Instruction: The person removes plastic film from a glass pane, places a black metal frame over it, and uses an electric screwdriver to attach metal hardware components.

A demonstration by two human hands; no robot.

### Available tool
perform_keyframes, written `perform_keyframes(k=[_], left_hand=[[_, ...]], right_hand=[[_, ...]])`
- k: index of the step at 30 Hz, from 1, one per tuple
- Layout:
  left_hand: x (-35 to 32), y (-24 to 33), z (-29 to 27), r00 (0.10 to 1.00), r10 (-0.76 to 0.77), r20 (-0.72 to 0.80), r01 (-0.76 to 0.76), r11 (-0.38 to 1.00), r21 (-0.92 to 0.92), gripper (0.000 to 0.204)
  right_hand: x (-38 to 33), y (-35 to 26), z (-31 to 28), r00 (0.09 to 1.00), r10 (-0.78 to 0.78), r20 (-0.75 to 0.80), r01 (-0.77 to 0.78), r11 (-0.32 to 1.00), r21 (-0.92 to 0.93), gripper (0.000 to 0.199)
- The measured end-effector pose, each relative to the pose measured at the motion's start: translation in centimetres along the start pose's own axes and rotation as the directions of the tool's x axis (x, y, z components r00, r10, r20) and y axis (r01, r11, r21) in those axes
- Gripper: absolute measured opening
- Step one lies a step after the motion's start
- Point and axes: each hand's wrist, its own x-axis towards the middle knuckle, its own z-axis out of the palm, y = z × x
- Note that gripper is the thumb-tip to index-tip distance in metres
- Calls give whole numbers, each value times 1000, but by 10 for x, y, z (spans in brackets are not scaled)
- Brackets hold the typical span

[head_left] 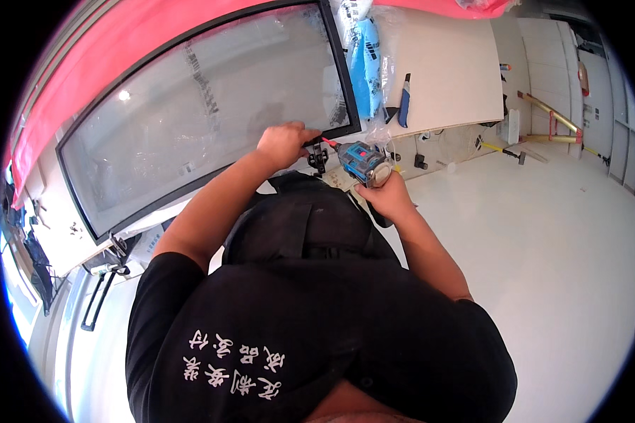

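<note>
A dark-framed glass door panel [212, 84] lies across the work surface in front of me. At its near right corner, my left hand [283, 146] is closed, fingers on the frame edge and thumb against a small black metal fitting that looks like a hinge [317, 160]. My right hand [390, 196] grips a blue and black cordless drill [362, 163]. Its red-tipped bit [329, 143] points at the frame edge beside my left fingertips. The bit's exact contact point is too small to tell.
Right of the panel lie blue and clear plastic packaging [365, 67] and a blue utility knife [405, 102] on a pale board [451, 63]. A hammer [504, 149] and yellow-handled tools rest farther right, by the wall. Pink sheeting [155, 39] borders the panel's far side.
</note>
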Motion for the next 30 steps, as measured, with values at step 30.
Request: perform_keyframes(k=[30], left_hand=[[-9,-5,10,998,3,-56,-3,1000,1,55]], right_hand=[[34,-85,-7,987,1,160,95,801,-591,44]])
